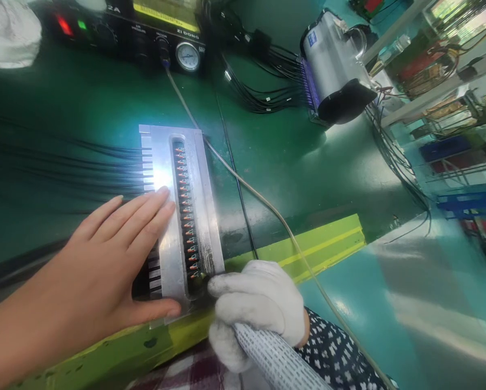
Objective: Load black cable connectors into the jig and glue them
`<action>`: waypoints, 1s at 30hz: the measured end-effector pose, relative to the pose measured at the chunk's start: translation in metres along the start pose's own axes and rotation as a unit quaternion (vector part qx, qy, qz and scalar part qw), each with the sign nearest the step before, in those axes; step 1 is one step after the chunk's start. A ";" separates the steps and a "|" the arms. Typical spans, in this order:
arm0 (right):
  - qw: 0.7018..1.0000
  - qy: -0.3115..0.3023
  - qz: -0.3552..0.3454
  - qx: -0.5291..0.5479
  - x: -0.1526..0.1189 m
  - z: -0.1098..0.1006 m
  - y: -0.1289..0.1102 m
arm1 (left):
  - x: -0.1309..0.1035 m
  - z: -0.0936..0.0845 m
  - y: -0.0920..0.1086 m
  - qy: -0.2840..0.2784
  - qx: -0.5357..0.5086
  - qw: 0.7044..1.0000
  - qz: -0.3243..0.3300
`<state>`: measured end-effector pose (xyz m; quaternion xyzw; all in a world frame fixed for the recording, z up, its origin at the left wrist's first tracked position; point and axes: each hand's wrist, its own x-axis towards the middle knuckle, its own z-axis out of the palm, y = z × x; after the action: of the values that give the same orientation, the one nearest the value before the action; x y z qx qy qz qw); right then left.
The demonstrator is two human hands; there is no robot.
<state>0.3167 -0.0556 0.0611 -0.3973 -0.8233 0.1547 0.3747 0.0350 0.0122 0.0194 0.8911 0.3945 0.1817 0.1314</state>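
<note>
Left hand: bare left hand (117, 254) lies flat, fingers spread wide, palm pressed onto the metal jig's left half, gripping nothing.
Black cables: a fan of black cables (64, 168) feeds in under that palm from the left.
Jig: the metal jig (198, 179) sits on the green bench (287, 151) by the yellow edge strip (324, 241), its long axis running away from the person.
Slot: the terminal row (186, 211) runs down the jig's length, just right of the left fingertips.
Right hand: gloved right hand (259, 303) is curled tight around a grey-handled tool (275, 357), at the slot's near end, pointing up along it; the nearer hand to the row.
Hose: a thin hose (243, 187) runs back to the controller box (145, 32).
</note>
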 end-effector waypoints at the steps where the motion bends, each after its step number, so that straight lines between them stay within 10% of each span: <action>1: 1.000 0.000 -0.005 0.001 0.000 0.001 -0.001 | 0.000 0.000 0.000 -0.001 -0.001 1.000 -0.002; 14: 0.993 -0.051 -0.096 0.052 -0.014 0.018 0.036 | 0.001 -0.002 0.002 0.003 -0.002 1.000 -0.004; 30: 0.995 -0.077 -0.056 -0.005 -0.012 0.012 0.025 | 0.000 -0.002 0.001 0.004 -0.009 1.000 -0.007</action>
<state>0.3265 -0.0485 0.0330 -0.3397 -0.8712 0.1594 0.3164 0.0350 0.0114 0.0214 0.8864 0.3996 0.1876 0.1394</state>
